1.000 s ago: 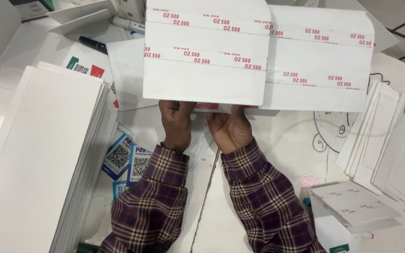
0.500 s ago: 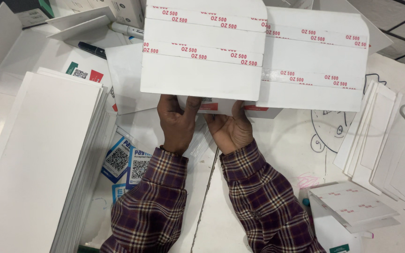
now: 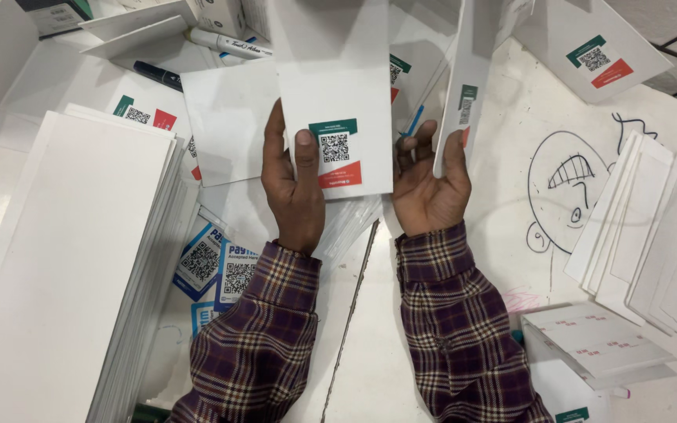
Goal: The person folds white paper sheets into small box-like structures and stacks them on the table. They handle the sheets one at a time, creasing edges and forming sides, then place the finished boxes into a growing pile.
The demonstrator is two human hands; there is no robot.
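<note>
Fingers (image 3: 305, 153) of the left hand (image 3: 295, 192) are pinching a white card (image 3: 338, 86) above the table (image 3: 511, 141); the right hand (image 3: 426, 188) is gripping a second card (image 3: 464, 78) edge-on, apparently parting the two, calling next for a steady hold

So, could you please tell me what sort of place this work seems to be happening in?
Probably a packing or assembly table for printed scan-code cards. The left hand holds a white card with a code label, the right hand holds another white card, and a tall stack of white boards lies alongside.
</note>
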